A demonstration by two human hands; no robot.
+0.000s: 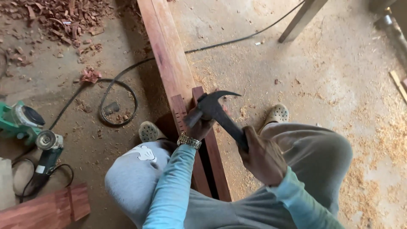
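A dark steel claw hammer with a black handle [218, 112] is being held just above the near end of a long reddish hardwood beam [169, 59], which is lying on the sawdust-strewn concrete floor [296, 76] and running away between the person's two pale perforated clogs [277, 113]. The right hand [263, 159] is wrapping closed around the lower handle, while the left hand [199, 125], wearing a metal wristwatch [189, 141], is resting against the hammer head and the upright reddish wooden piece [180, 112] at the beam's near end; whether its fingers are curled around something small cannot be told. The step in hand appears to be driving or tapping at this joint, with the left hand steadying the work. The next move would call for the left fingers clearing the striking face and the blow falling squarely. To the left, a green angle grinder [25, 125] and its black cable [118, 99] are lying well apart, near red wood shavings [63, 19].
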